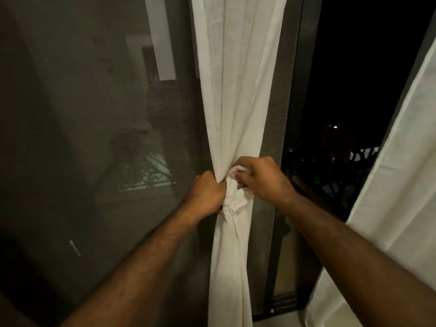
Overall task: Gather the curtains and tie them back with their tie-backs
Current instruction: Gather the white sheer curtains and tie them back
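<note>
Screened door panel (94, 138) fills the left, with the dark frame (299, 90) at its right edge. Gathered curtain (236, 90) hangs down that right edge, drawn to a narrow waist low on the panel. Second curtain (389, 185) hangs loose at far right, not yet tied.

Left hand (207, 194): fingers curled tight round the bunch on its left side. Right hand (264, 178): fingers curled, pinching a white loop of the tie-back (233, 194). The tie-back sits at the waist between both fists and is hard to tell from the curtain cloth.

I read this as the knot being cinched. I'd use the left fist as anchor so the pleats don't slip. Then I'd draw the loop rightward in line with the wrap and check no fold escapes below before letting go.
</note>
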`<state>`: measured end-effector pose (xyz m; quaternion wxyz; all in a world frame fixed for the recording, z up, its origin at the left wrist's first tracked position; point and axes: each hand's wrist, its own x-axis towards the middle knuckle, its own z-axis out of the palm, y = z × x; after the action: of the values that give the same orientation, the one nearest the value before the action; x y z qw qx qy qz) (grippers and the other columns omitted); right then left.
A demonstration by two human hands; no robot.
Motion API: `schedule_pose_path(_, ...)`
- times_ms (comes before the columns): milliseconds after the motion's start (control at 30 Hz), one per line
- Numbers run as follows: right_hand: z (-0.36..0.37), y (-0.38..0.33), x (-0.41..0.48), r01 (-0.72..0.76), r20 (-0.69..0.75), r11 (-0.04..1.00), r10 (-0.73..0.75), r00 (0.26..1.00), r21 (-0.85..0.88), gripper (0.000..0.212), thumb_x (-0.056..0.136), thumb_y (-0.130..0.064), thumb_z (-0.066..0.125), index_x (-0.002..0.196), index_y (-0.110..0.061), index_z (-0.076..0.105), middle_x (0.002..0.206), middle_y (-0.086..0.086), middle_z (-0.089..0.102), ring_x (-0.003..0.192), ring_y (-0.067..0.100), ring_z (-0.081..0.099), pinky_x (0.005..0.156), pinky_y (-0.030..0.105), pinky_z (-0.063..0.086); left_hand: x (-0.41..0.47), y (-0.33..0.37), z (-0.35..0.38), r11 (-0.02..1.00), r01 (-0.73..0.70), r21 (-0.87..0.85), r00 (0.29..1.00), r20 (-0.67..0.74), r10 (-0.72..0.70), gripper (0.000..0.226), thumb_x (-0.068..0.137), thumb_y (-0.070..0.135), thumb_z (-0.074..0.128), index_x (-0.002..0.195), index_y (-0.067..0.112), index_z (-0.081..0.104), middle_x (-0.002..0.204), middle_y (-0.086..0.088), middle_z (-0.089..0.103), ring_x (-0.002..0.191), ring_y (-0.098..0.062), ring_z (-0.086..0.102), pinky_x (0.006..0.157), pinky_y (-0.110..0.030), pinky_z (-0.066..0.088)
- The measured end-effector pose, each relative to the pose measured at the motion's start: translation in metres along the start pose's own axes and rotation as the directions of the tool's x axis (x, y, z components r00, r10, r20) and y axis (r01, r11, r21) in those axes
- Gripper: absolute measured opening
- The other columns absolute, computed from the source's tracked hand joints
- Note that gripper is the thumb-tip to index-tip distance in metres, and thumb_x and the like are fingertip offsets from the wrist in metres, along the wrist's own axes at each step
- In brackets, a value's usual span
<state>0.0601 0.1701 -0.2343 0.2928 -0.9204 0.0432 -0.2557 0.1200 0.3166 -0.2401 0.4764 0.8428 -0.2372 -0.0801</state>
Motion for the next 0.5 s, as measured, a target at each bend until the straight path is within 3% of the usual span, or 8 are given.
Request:
schedule_pose_path(100,0.01,0.001,-0.003,-0.026,-0.053,0.999,0.024,0.998,-0.048,0.01,0.089,-0.028,0.074,0.083,-0.024,0.068,0.079,-0.005,0.069,0.075,0.011,0.065,0.072,0.036,0.057,-0.001,-0.002,-0.003,0.998,0.016,-0.065,1.0,-0.014,-0.017,0.04,0.075,0.034,0.053,0.107,0.013,0.067,0.096,-0.01,0.07,0.08,-0.03,0.071,0.058,-0.044,0.062)
schedule_pose_path(200,0.022,0.0,-0.009,-0.15,-0.175,0.966,0.114,0.978,-0.212,0.02,0.083,-0.03,0.079,0.099,-0.018,0.077,0.102,-0.002,0.06,0.101,0.017,0.054,0.086,0.034,0.045,-0.001,-0.002,-0.003,0.994,0.033,-0.104,0.998,-0.054,-0.039,0.035,0.082,0.025,0.052,0.11,0.009,0.064,0.097,-0.012,0.068,0.081,-0.032,0.069,0.054,-0.041,0.061)
schedule_pose_path(267,0.031,0.0,-0.014,-0.346,-0.212,0.934,0.322,0.923,-0.088,0.028,0.079,-0.028,0.083,0.104,-0.018,0.076,0.117,0.003,0.053,0.115,0.022,0.047,0.094,0.035,0.045,-0.001,-0.003,-0.001,0.996,0.022,-0.087,0.996,-0.082,-0.029,0.042,0.076,0.034,0.052,0.108,0.012,0.065,0.097,-0.01,0.069,0.082,-0.031,0.069,0.061,-0.048,0.061)
schedule_pose_path(300,0.036,0.001,-0.017,-0.427,-0.204,0.898,0.44,0.875,0.107,0.025,0.077,-0.023,0.085,0.098,-0.016,0.074,0.117,0.005,0.053,0.115,0.023,0.05,0.09,0.033,0.049,0.0,-0.004,0.001,0.998,0.012,-0.066,0.996,-0.088,-0.017,0.046,0.072,0.038,0.05,0.108,0.013,0.066,0.097,-0.009,0.07,0.083,-0.03,0.069,0.065,-0.05,0.061)
schedule_pose_path(333,0.04,0.002,-0.019,-0.477,-0.156,0.809,0.55,0.82,0.344,0.021,0.076,-0.015,0.085,0.092,-0.014,0.071,0.114,0.007,0.057,0.111,0.024,0.056,0.083,0.03,0.052,0.0,-0.004,0.003,0.999,0.0,-0.047,0.996,-0.086,-0.005,0.048,0.071,0.041,0.05,0.108,0.014,0.067,0.097,-0.008,0.07,0.084,-0.029,0.069,0.067,-0.05,0.061)
schedule_pose_path(400,0.051,0.006,-0.025,-0.459,0.016,0.488,0.673,0.74,0.742,0.024,0.077,-0.005,0.081,0.094,-0.007,0.064,0.107,0.014,0.069,0.1,0.029,0.069,0.079,0.036,0.06,-0.001,-0.001,0.005,1.0,-0.012,-0.016,0.996,-0.084,0.01,0.049,0.073,0.04,0.051,0.112,0.014,0.066,0.1,-0.006,0.07,0.086,-0.027,0.068,0.071,-0.049,0.061)
schedule_pose_path(467,0.058,0.009,-0.033,-0.376,0.195,0.14,0.664,0.722,0.916,0.027,0.083,-0.007,0.073,0.109,-0.003,0.064,0.111,0.021,0.073,0.1,0.036,0.073,0.088,0.052,0.061,-0.001,0.0,0.006,0.999,-0.027,0.028,0.995,-0.093,0.029,0.045,0.078,0.034,0.052,0.114,0.012,0.066,0.104,-0.006,0.069,0.092,-0.026,0.066,0.08,-0.046,0.059)
schedule_pose_path(500,0.059,0.01,-0.039,-0.322,0.262,-0.017,0.622,0.738,0.947,0.024,0.088,-0.007,0.066,0.112,-0.002,0.065,0.113,0.021,0.073,0.103,0.036,0.072,0.089,0.053,0.06,0.0,0.0,0.006,0.998,-0.034,0.051,0.994,-0.106,0.039,0.044,0.08,0.032,0.052,0.115,0.01,0.065,0.107,-0.008,0.069,0.095,-0.027,0.065,0.084,-0.044,0.057)
